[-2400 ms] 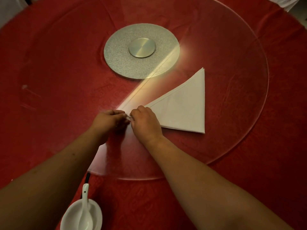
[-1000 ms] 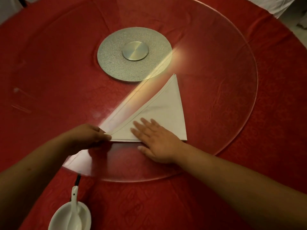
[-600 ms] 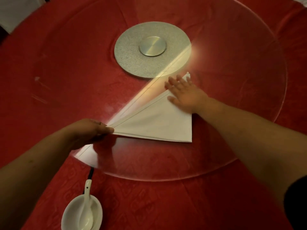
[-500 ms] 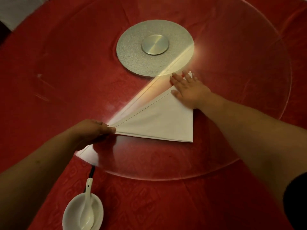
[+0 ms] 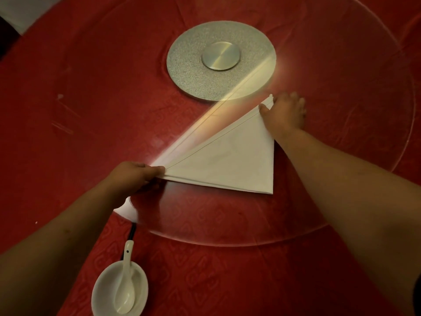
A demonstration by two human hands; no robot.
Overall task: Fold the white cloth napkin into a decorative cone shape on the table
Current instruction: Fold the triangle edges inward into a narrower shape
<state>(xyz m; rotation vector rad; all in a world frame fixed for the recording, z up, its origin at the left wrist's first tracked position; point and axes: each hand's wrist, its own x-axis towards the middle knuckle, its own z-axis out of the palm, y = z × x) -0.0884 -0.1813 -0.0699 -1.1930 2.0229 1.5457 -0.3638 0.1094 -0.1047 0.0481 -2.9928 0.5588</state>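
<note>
1. Where the view is nearest to the person, a red cloth (image 5: 239, 281) with a woven pattern covers the round table, and one white bowl (image 5: 107, 293) stands on it at the lower left.
2. One white spoon (image 5: 124, 290) lies in the bowl, and its handle points away from the person, toward a dark thin stick (image 5: 132, 232) whose far end goes under the glass.
3. Further on, one round glass plate (image 5: 227, 241) lies over the cloth; it is clear, so the red pattern shows through it, and its near rim makes a pale curve.
4. One white napkin (image 5: 227, 163) lies flat on the glass, folded to a triangle with a thin seam line along its long upper edge.
5. The left hand (image 5: 134, 176) pinches the sharp left corner of the napkin between thumb and fingers, closed on the fabric.
6. The right hand (image 5: 284, 115) is at the far right corner, thumb on top of the fabric; the fingers are blurred, so I cannot tell if they grip the corner or only press it.
7. A band of pale reflected light runs on the glass from the left hand toward the centre.
8. Beyond the napkin, one grey speckled disc (image 5: 189, 71) sits at the middle, with one smooth metal hub (image 5: 221, 56) on it.
9. At the far left corner a pale surface (image 5: 20, 10) shows outside the table.
</note>
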